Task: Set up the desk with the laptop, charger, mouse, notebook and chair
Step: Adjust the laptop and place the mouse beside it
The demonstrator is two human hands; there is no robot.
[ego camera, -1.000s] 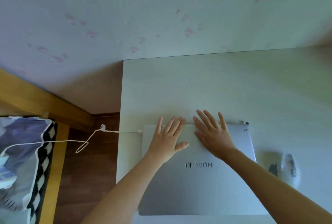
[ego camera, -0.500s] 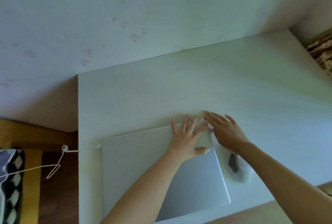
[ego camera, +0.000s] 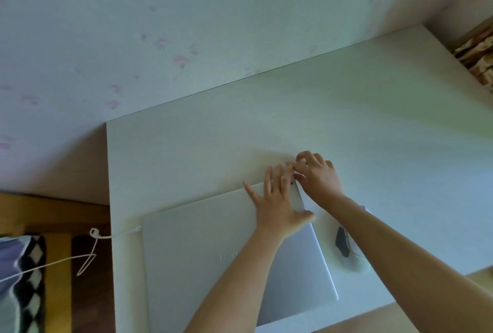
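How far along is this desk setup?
Done: the closed laptop lies on the desk with the charger cable at its side, mouse beside it. In hand: left hand rests on the lid, right hand works its far corner. Notebook and chair aren't visible.

A home bedroom: pale wallpaper with pink petal prints rises behind a white desk, with a wooden bed frame and patterned bedding left of both hands.

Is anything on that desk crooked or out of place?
Mostly the laptop: it lies closed and skewed, its edges not parallel to the desk edges. Its white charger cable trails off the desk's left side in a loose tangle. The mouse sits close beside it. Nothing looks spilled or damaged.
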